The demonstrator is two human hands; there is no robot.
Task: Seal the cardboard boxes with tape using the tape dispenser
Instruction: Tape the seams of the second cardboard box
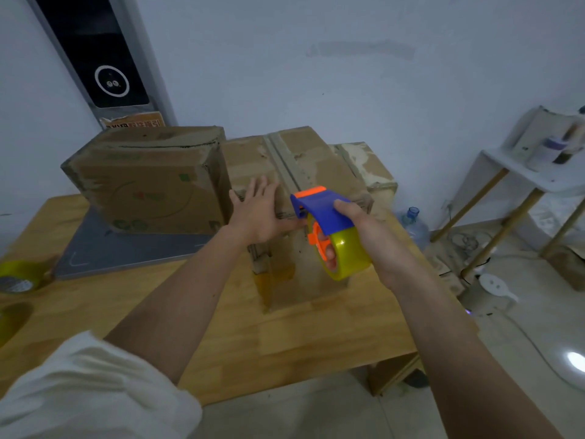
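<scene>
right hand point(357, 226) grips tape dispenser point(329, 229) at box point(300, 172) edge; left hand point(256, 213) presses flat.

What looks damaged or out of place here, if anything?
The cardboard box under the left hand is worn: its top has torn, peeled patches and rough edges along the centre seam. The right hand holds the tape dispenser at its near edge. Nothing is spilled.

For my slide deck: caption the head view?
Left hand steadies cardboard box while right hand holds tape dispenser at its seam.
</scene>
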